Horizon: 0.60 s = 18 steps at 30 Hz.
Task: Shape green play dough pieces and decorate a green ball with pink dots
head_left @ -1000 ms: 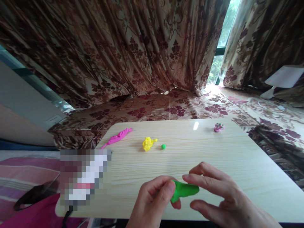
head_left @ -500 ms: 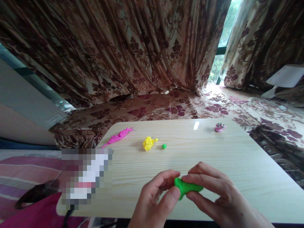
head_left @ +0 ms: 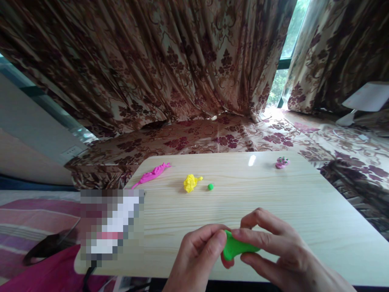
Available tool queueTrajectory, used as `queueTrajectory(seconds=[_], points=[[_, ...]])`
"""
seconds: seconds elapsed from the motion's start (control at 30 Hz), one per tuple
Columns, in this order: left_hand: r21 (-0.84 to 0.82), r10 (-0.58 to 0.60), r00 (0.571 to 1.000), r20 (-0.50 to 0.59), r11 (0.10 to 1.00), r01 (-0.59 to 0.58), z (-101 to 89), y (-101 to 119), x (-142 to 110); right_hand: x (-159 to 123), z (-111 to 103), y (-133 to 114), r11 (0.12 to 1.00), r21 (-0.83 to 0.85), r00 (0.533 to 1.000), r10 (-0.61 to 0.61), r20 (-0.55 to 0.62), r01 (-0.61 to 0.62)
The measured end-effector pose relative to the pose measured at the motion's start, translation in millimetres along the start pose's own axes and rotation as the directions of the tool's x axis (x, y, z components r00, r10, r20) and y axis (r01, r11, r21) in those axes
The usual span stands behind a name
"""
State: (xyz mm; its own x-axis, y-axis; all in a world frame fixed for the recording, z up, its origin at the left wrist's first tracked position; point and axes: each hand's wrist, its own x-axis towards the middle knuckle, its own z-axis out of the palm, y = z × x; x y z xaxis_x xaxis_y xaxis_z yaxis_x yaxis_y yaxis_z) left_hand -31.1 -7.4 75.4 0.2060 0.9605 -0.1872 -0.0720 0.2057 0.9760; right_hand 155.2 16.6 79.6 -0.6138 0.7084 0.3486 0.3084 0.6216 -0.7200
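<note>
A lump of green modelling clay [head_left: 238, 246], flared at its left end, is held above the near part of the table between both hands. My left hand [head_left: 202, 249] pinches the flared end, thumb on top and a fingertip showing beneath. My right hand [head_left: 278, 243] grips the other end between thumb and fingers; part of the lump is hidden there. Beyond my hands lie a small green clay ball [head_left: 210, 187] and a bumpy yellow clay piece [head_left: 190, 183] with a thin stalk pointing right. Farther left is a long pink clay piece [head_left: 153, 174] with a tapering tail.
A small pink clay figure with dark spots [head_left: 282, 162] sits near the far right of the wooden table [head_left: 170, 227]. A pixelated patch [head_left: 114, 227] covers something on the left side. Behind stand patterned curtains [head_left: 170, 61] and a white lamp [head_left: 366, 97].
My left thumb has moved up onto the flared end of the green clay, and a left fingertip now shows below it. The clay pieces on the table stay where they were.
</note>
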Motion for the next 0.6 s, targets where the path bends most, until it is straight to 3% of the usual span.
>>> queueTrajectory(seconds=[0.13,0.3,0.4,0.6], points=[[0.007,-0.014,1.000,-0.012,1.000,0.014,0.3,1.5,-0.3,-5.2,0.6,0.6,1.000,-0.003,1.000,0.006,0.008,-0.006],[-0.028,-0.028,0.997,-0.065,0.999,0.026,0.2,-0.5,-0.3,-12.4,-1.4,4.4,0.992,0.002,0.990,0.123,-0.076,-0.123],[-0.042,-0.030,0.997,-0.064,0.999,0.027,-0.2,-2.6,0.3,-9.4,-3.9,4.5,0.994,0.063,0.996,0.086,-0.019,-0.084],[-0.014,-0.015,0.998,-0.062,1.000,0.015,0.3,-2.6,0.2,-5.3,-3.7,-0.1,0.992,0.043,0.992,0.117,-0.053,-0.115]])
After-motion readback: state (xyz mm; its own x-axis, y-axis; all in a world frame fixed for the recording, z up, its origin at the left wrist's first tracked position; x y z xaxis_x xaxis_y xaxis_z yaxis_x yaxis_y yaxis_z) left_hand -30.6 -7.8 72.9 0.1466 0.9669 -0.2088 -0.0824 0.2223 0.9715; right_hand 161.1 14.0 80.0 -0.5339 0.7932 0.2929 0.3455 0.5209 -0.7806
